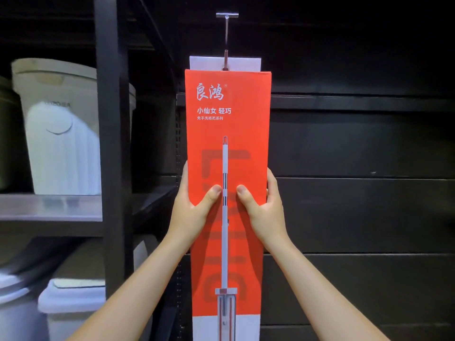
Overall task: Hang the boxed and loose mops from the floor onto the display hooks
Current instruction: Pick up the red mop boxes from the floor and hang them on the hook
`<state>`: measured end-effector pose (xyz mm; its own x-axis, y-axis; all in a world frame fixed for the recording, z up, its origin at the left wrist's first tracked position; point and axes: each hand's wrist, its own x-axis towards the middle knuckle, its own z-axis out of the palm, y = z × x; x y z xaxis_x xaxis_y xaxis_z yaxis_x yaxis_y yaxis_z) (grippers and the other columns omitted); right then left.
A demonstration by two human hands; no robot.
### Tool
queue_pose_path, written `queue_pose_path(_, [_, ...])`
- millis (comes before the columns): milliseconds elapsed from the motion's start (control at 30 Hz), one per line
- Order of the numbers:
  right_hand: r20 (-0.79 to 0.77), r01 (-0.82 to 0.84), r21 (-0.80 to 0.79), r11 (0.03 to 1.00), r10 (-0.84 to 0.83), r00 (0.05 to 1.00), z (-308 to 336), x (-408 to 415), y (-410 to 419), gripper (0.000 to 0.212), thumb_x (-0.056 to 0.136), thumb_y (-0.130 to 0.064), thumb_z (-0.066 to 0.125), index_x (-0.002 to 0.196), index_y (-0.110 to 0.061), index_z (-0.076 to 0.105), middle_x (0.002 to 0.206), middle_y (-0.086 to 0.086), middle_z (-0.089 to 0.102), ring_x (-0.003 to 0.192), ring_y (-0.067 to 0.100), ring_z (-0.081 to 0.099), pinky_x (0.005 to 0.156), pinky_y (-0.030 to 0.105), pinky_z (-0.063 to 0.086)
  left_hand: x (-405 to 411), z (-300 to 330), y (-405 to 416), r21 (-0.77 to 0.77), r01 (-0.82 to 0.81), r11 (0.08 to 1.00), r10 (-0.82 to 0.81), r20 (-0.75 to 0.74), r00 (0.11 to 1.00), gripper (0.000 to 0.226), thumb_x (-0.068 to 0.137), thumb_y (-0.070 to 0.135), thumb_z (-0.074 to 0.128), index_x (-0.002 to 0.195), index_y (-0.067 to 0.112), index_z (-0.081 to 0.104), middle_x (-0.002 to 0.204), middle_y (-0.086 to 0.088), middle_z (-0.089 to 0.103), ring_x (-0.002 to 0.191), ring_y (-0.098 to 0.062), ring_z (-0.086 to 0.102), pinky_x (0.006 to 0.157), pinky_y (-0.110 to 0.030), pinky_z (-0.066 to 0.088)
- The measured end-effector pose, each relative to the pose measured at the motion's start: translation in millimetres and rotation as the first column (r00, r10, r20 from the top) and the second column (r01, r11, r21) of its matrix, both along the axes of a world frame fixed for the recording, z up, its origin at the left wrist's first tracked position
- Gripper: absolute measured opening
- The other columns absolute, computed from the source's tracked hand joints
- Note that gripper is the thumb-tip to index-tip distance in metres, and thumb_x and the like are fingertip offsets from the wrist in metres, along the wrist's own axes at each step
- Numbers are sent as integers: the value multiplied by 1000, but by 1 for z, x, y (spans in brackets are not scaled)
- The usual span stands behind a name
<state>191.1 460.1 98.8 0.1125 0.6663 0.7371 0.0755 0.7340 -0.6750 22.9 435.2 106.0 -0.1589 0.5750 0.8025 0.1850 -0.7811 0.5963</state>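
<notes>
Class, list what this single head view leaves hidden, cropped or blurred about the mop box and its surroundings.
- Box bottom: cut off by the lower frame edge.
- Fingers of the left hand and right hand: behind the box; only thumbs show in front.
- Whether the white tab sits fully on the hook: too small to tell.
- Bins at left: motion-blurred, label unreadable.

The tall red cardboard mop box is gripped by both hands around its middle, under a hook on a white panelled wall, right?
Not quite: the wall is black, not white. The head view shows the tall red cardboard mop box gripped at its sides by the left hand and right hand, below the metal display hook on the black panelled wall.
</notes>
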Motion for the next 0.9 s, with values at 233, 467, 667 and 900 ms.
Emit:
queue_pose_path(233, [-27,-15,-57,998,13,1000,9,0,46,65,90,-51,78,147,-42,49,133,-20,68,119,1,67,106,44,55,6,6,47,-87,3,996,1,40,999,68,94,44,75,153,42,42,137,16,67,124,-4,65,110,-41,51])
queue_pose_path(467, [-1,-22,-72,997,22,1000,7,-2,104,67,88,-56,77,148,-48,46,133,-22,67,119,0,67,105,44,55,4,6,106,-176,82,981,-57,143,988,66,92,46,77,150,47,46,135,15,69,123,-9,67,110,-47,52])
queue_pose_path(667, [8,-18,-95,995,19,1000,6,-3,159,75,85,-62,77,151,-46,45,136,-24,65,121,-4,64,109,41,53,6,5,162,-199,94,975,-57,186,981,57,93,48,72,146,47,52,131,16,71,121,-10,69,108,-48,53])
queue_pose_path(900, [82,8,-76,997,-1,997,3,-6,207,65,93,-53,73,151,-47,44,129,-26,69,117,-5,66,108,39,53,2,-1,214,-205,37,978,0,174,985,56,97,49,69,149,48,47,134,19,68,122,-3,66,110,-42,52])
